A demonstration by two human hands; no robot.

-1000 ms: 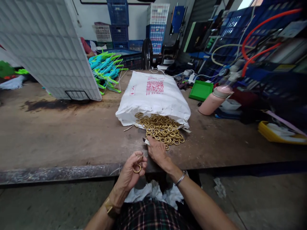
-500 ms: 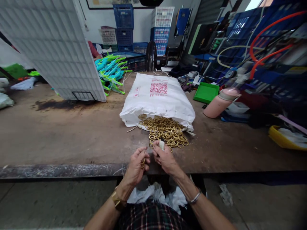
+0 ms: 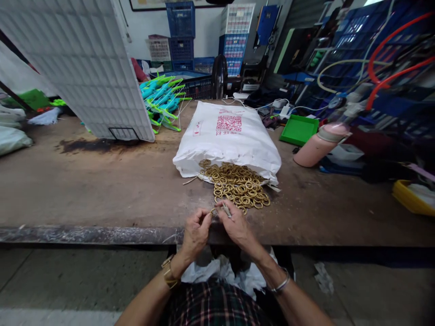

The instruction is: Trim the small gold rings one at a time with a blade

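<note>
My left hand (image 3: 196, 232) pinches a brass-coloured ring (image 3: 212, 211) between thumb and fingers, just above the table's front edge. Close beside it, my right hand (image 3: 235, 226) is closed round a small pale-handled tool (image 3: 227, 210); its tip is too small to make out. The right fingertips are at or very near the ring. Directly beyond my hands lies a heap of brass-coloured rings (image 3: 241, 185), spilling from the open mouth of a white woven sack (image 3: 227, 140) with red print.
A white ribbed panel (image 3: 98, 68) stands on the left of the brown table (image 3: 102, 194), with turquoise and green plastic parts (image 3: 165, 102) behind it. To the right are a green tray (image 3: 299, 129), a pink bottle (image 3: 317, 147) and a yellow tray (image 3: 411, 199).
My left hand has turned its back upward and now holds a ring out at its fingertips towards the right hand. The tool in my right hand has tilted. The view has shifted slightly.
</note>
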